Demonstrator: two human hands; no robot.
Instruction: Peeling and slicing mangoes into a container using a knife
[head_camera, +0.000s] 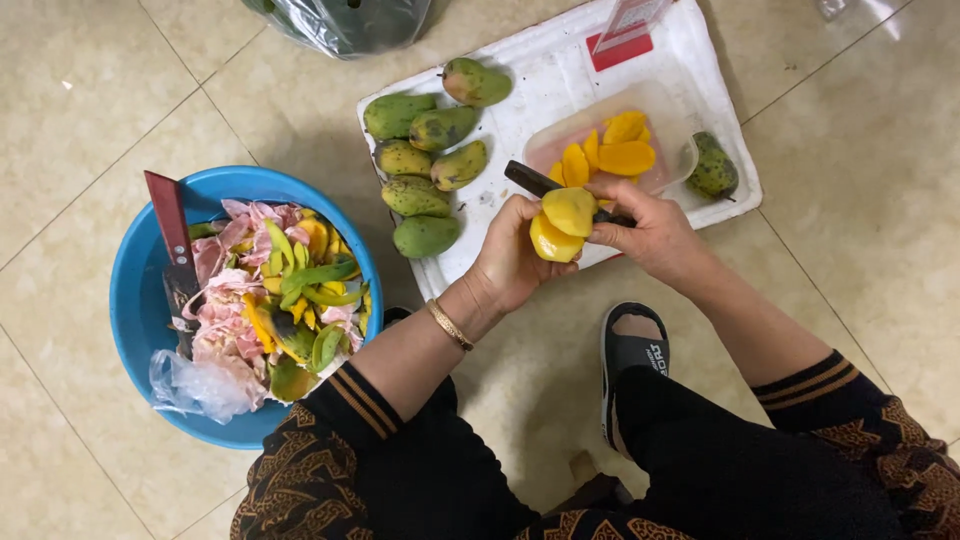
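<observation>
— What lies at our left?
— A blue basin (135, 300) of peelings, then green mangoes (425, 165) on the white tray (540, 70).
— And our hands?
— Left hand (510, 255) grips the peeled mango (562, 222); right hand (645, 225) clasps the knife (530, 181) against it, above the tray's edge.

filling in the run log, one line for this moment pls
left hand: holds peeled mango | right hand: knife on mango | slices in clear tub | peels in blue basin
</observation>
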